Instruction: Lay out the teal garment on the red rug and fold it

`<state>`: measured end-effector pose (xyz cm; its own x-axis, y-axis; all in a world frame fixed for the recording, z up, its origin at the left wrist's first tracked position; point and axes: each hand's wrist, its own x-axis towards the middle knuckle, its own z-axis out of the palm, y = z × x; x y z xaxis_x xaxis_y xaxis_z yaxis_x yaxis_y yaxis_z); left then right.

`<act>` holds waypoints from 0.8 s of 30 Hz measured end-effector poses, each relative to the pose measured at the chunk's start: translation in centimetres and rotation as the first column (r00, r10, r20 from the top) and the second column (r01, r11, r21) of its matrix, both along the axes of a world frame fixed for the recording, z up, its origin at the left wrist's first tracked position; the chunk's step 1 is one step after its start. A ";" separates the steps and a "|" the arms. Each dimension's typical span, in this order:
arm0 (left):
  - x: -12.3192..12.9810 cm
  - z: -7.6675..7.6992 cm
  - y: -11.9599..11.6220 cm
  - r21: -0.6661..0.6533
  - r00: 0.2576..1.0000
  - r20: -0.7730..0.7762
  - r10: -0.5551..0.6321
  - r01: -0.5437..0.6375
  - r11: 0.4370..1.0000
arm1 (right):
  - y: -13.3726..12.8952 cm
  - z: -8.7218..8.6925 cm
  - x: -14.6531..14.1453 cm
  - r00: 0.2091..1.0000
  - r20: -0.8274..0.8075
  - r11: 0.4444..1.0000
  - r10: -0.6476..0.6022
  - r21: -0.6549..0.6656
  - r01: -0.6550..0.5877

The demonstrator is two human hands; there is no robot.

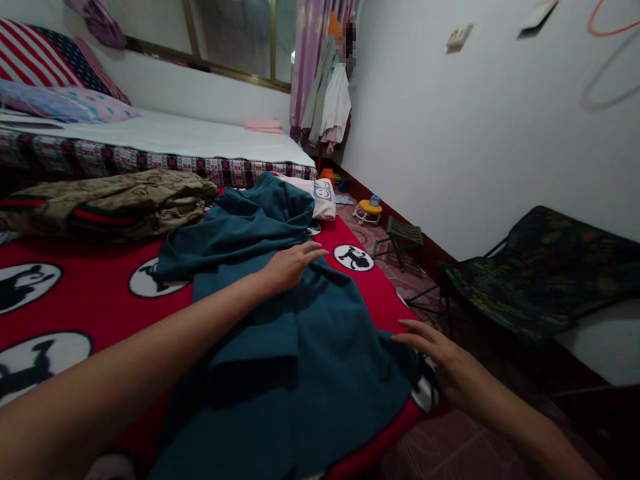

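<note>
A teal garment (pixel 330 333) lies spread over a red bed cover (pixel 125 307) with black-and-white round prints. One sleeve is folded across its left part, and its upper end is bunched. My left hand (pixel 293 265) rests on or just over the middle of the garment, palm down, fingers stretched to the right. My right hand (pixel 435 350) hovers by the garment's lower right edge at the side of the bed, its fingers apart and holding nothing. Whether its fingertips touch the cloth is unclear.
Patterned brown clothing (pixel 125 200) lies at the left, and a folded pink garment (pixel 323 193) beyond the teal one. A second bed (pixel 185 140) stands behind. To the right are a camouflage chair (pixel 545 273), a folding stool (pixel 403 233) and a yellow stool (pixel 369 207).
</note>
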<state>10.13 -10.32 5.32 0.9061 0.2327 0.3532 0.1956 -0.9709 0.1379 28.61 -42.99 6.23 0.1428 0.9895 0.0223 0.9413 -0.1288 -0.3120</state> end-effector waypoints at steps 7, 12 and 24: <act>4.7 -0.7 -0.2 -0.025 0.954 -0.214 -0.210 0.209 0.977 | -1.0 -2.5 1.3 0.987 0.154 0.996 0.045 0.066 -0.056; 2.9 0.3 1.0 -0.130 0.974 0.194 -0.121 0.147 0.980 | -1.3 -1.8 1.5 1.000 -0.008 0.961 0.003 0.277 -0.001; -2.0 0.6 0.2 -0.370 0.878 0.479 -0.019 0.221 0.902 | 5.4 -1.1 -3.8 0.980 -0.200 0.973 -0.006 0.223 0.052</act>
